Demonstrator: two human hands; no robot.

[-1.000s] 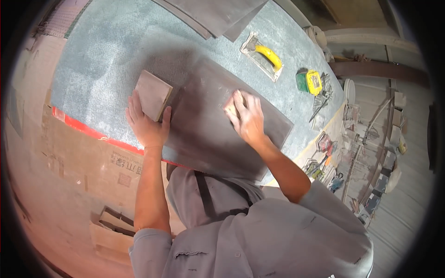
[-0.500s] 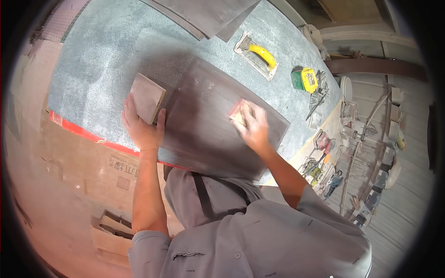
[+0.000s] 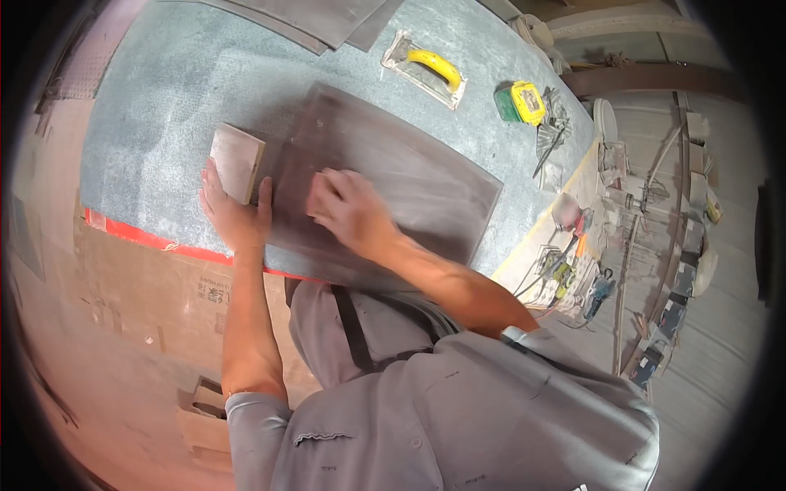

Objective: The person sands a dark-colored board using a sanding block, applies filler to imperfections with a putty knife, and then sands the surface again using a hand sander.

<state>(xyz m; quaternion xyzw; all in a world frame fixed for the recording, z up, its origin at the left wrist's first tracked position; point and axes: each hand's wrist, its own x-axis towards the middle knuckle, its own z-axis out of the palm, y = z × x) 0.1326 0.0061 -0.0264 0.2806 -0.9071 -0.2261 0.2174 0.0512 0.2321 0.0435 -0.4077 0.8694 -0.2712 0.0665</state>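
A dark brown-grey flat panel (image 3: 426,184) with pale dusty streaks lies on the blue-grey table covering. My right hand (image 3: 359,214), slightly blurred, is closed round a small reddish sanding block (image 3: 314,196) and presses it on the panel's left part. Only the block's reddish edge shows past my fingers. Just left of the panel is a thicker, pale-topped square block (image 3: 236,157) with a light wood edge. My left hand (image 3: 233,219) grips its near end, fingers along the left side and thumb at the right.
Beyond the panel sits a hand sander (image 3: 434,69) with a yellow handle. A yellow-and-green tape measure (image 3: 524,102) is farther right. More dark panels (image 3: 303,18) lie at the table's far edge. Several tools (image 3: 565,270) rest at the right, and red tape (image 3: 151,239) lines the near edge.
My right hand has swept the sanding block leftward over the panel, from its right part to its left. My left hand stays on the square block. The whole view has shifted slightly.
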